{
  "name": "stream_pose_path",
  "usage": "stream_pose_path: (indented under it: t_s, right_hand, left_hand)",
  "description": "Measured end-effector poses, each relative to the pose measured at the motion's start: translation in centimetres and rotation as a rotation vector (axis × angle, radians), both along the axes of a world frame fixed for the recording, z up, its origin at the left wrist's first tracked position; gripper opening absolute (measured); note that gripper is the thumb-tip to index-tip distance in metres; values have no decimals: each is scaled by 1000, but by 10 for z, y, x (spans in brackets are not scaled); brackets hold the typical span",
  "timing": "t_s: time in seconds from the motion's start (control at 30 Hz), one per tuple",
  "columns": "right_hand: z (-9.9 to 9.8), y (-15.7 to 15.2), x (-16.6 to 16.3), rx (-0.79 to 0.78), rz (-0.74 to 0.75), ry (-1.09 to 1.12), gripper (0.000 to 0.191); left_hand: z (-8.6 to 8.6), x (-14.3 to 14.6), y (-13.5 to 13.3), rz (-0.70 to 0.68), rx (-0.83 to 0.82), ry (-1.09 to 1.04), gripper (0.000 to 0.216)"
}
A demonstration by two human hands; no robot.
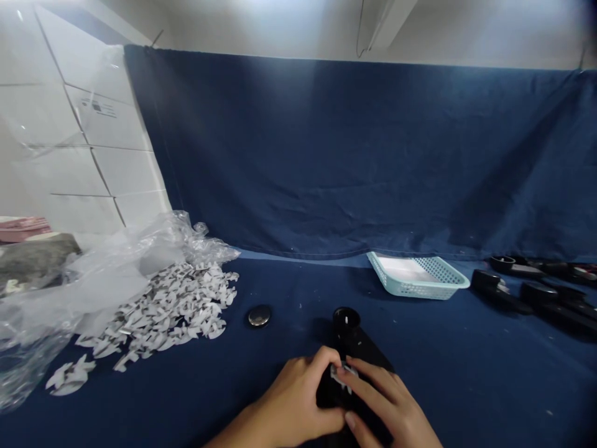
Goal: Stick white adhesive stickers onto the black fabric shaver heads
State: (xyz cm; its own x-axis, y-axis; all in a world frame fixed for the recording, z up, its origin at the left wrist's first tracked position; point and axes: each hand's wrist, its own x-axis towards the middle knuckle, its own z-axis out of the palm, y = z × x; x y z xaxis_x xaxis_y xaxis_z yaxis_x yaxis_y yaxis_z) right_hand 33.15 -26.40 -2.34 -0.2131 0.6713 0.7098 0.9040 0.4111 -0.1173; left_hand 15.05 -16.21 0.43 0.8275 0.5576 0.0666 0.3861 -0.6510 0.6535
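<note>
A long black plastic part (368, 354) with a round cup at its far end lies in front of me, between both hands. My left hand (296, 401) grips its left side, thumb low and index finger bent over the top. The fingers of my right hand (389, 398) are closed on a small grey-white plastic piece (344, 376) against the black part; both index fingertips meet there. My fingers partly cover the piece, so I cannot tell whether it is seated. A round black cap (259, 316) with a shiny face lies ahead of my left hand.
At left a large pile of grey-white plastic pieces (172, 311) spills from a clear plastic bag (158, 239), with a small cluster (71, 376) nearer me. A light-blue basket (422, 288) stands back right. Several black parts (555, 305) lie far right. White boxes (93, 162) rise at left.
</note>
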Motion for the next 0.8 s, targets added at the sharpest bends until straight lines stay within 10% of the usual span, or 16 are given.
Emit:
stream_pose_path:
  t_s: [0.3, 0.8]
  right_hand:
    - [-16, -4, 2, -94, -89, 242, 58]
    - [2, -5, 3, -180, -24, 378, 12]
  left_hand:
    - [-4, 1, 0, -2, 82, 12, 47]
    - [-4, 3, -1, -51, 85, -96, 50]
